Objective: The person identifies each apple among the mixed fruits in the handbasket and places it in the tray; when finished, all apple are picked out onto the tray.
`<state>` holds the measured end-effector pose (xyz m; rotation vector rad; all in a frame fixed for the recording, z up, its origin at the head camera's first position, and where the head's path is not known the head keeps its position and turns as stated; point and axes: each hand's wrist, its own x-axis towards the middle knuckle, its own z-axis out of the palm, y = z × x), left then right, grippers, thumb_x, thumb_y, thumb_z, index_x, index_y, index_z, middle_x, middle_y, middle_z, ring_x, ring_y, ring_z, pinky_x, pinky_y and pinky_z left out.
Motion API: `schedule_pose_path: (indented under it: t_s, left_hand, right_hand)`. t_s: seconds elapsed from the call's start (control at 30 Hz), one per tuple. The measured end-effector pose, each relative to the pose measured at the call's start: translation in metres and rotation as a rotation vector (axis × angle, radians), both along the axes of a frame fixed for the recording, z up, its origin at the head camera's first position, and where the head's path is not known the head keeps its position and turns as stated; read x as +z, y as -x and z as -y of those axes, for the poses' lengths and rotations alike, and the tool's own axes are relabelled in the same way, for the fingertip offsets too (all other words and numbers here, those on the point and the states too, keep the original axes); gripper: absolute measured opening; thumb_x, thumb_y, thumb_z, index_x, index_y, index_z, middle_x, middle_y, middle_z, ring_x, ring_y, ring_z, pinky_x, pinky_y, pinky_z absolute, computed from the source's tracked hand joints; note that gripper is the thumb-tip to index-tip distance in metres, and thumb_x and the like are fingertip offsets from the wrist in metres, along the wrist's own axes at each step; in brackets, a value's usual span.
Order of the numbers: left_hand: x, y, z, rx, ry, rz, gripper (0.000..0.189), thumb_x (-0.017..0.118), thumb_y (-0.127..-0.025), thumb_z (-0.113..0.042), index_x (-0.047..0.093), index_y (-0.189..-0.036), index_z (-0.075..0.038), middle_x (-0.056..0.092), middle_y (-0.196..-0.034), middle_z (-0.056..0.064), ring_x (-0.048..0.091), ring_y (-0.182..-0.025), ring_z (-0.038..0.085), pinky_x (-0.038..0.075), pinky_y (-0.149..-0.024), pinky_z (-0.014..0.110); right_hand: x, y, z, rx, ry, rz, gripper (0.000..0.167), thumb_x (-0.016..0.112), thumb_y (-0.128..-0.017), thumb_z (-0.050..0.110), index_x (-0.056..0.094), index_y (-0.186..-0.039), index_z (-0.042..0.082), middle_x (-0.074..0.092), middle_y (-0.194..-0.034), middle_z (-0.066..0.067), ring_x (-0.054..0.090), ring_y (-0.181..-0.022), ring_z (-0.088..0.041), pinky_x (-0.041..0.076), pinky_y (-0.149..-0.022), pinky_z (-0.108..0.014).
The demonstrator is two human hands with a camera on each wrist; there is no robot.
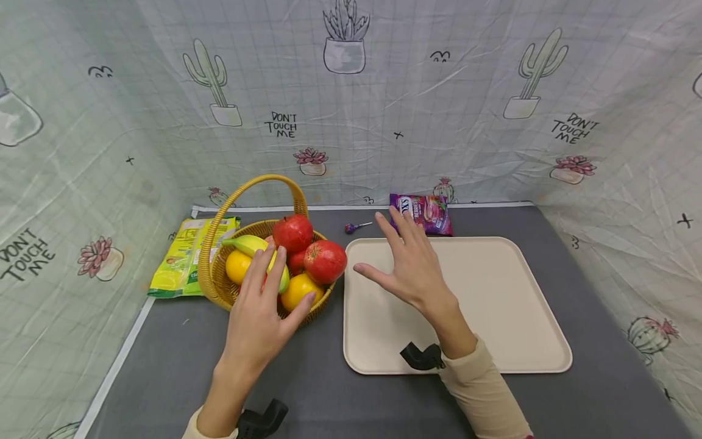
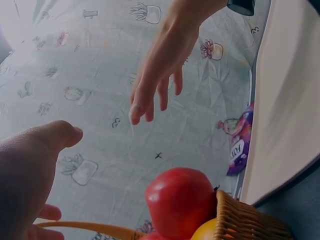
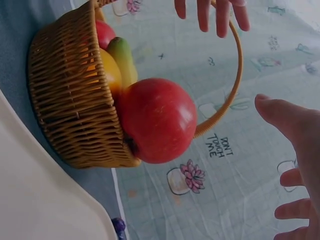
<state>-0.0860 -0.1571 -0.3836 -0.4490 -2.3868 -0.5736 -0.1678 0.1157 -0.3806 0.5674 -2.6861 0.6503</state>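
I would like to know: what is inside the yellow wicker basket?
Inside the basket are red fruits, a banana and round yellow fruits. The left hand partly hides the banana in the head view; whatever lies under the top fruits is covered.

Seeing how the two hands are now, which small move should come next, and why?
Perhaps the right hand should move left and grip the round red fruit at the rim of the yellow woven basket. This hand and the left hand appear empty, and that fruit lies on the side nearest the flat beige rectangular tray.
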Motion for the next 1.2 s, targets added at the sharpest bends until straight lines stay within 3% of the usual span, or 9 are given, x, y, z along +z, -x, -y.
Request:
schedule_pose_path:
  t_s: [0.13,0.27,0.47,0.83,0.93,1.03,1.2]
  left_hand:
    - [-0.002,-0.006,0.001,-0.011,-0.021,-0.049,0.076,0.062,-0.094,-0.052,0.044,-0.151,-0.006,0.048,-0.15,0.017,0.048,-0.136,0.036,0.046,-0.104,0.058]
    - [-0.006,-0.012,-0.001,0.003,-0.052,-0.086,0.074,0.047,-0.098,-0.061,0.051,-0.145,-0.003,0.056,-0.142,0.017,0.056,-0.127,0.035,0.045,-0.108,0.049]
    - [-0.014,-0.019,-0.001,-0.005,-0.13,-0.159,0.065,0.054,-0.099,-0.051,0.058,-0.136,0.002,0.064,-0.13,0.022,0.061,-0.116,0.037,0.027,-0.12,0.018]
    - [-0.035,-0.032,0.002,0.034,-0.207,-0.219,0.053,0.059,-0.099,-0.042,0.066,-0.127,0.003,0.068,-0.109,0.022,0.061,-0.097,0.035,0.03,-0.112,0.009]
    - [-0.042,-0.034,0.004,0.067,-0.215,-0.214,0.051,0.059,-0.099,-0.042,0.067,-0.125,0.001,0.067,-0.1,0.019,0.06,-0.09,0.031,0.038,-0.104,0.01]
    - [-0.05,-0.037,0.006,0.105,-0.212,-0.197,0.05,0.058,-0.099,-0.043,0.069,-0.122,0.0,0.066,-0.092,0.015,0.06,-0.08,0.026,0.048,-0.085,0.019]
    - [-0.065,-0.038,0.01,0.167,-0.213,-0.165,0.04,0.065,-0.095,-0.033,0.071,-0.117,-0.001,0.065,-0.084,0.01,0.058,-0.067,0.021,0.049,-0.063,0.032]
  right_hand:
    - [0.0,0.003,0.005,0.011,0.007,0.01,0.096,0.063,-0.081,0.07,0.031,-0.158,0.024,0.026,-0.166,-0.01,0.019,-0.154,-0.037,0.019,-0.122,-0.06]
    - [-0.001,0.005,0.01,0.023,0.017,0.007,0.095,0.063,-0.082,0.07,0.03,-0.159,0.024,0.027,-0.166,-0.009,0.02,-0.154,-0.036,0.02,-0.123,-0.057]
    - [-0.005,0.008,0.016,0.035,0.032,0.016,0.095,0.062,-0.082,0.071,0.03,-0.159,0.024,0.027,-0.166,-0.008,0.02,-0.155,-0.034,0.02,-0.123,-0.056]
    - [-0.011,0.013,0.027,0.08,0.052,0.051,0.095,0.06,-0.083,0.071,0.029,-0.159,0.023,0.028,-0.165,-0.009,0.025,-0.153,-0.036,0.021,-0.124,-0.054]
    - [-0.012,0.014,0.031,0.091,0.06,0.068,0.095,0.061,-0.083,0.071,0.029,-0.159,0.024,0.028,-0.165,-0.008,0.026,-0.153,-0.035,0.024,-0.122,-0.055]
    - [-0.015,0.015,0.035,0.11,0.076,0.092,0.094,0.063,-0.083,0.069,0.029,-0.159,0.024,0.028,-0.165,-0.006,0.027,-0.152,-0.032,0.028,-0.12,-0.056]
    - [-0.023,0.018,0.041,0.156,0.124,0.119,0.092,0.066,-0.083,0.067,0.032,-0.158,0.024,0.031,-0.164,-0.004,0.033,-0.15,-0.028,0.035,-0.116,-0.057]
